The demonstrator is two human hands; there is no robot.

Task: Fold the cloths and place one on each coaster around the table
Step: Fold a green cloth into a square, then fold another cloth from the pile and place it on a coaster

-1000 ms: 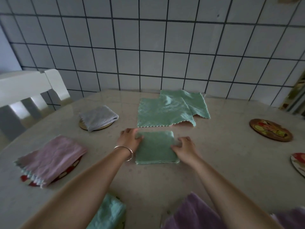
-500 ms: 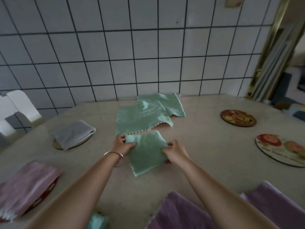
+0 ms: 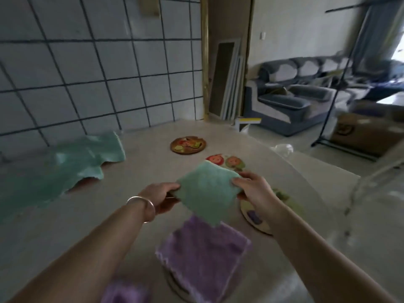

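I hold a folded green cloth (image 3: pixel 206 193) above the table, my left hand (image 3: pixel 162 196) pinching its left edge and my right hand (image 3: pixel 253 189) pinching its right edge. Under its far corner lies a coaster with red faces (image 3: pixel 231 161). A brown coaster (image 3: pixel 188 145) lies farther back. Another light coaster (image 3: pixel 253 217) sits below my right wrist, partly hidden. A folded purple cloth (image 3: pixel 203 259) rests on a coaster near me. Unfolded green cloths (image 3: pixel 65 165) lie at the left.
The beige table (image 3: pixel 142 169) ends at a rounded edge on the right. A tiled wall (image 3: pixel 98 73) stands behind it. Another purple cloth (image 3: pixel 124 291) shows at the bottom edge. A sofa (image 3: pixel 295 99) and a cardboard box (image 3: pixel 360 132) stand beyond the table.
Both hands have lifted the folded green cloth off the table and carried it to the right. The view has swung right, bringing the coasters and the room beyond into sight.
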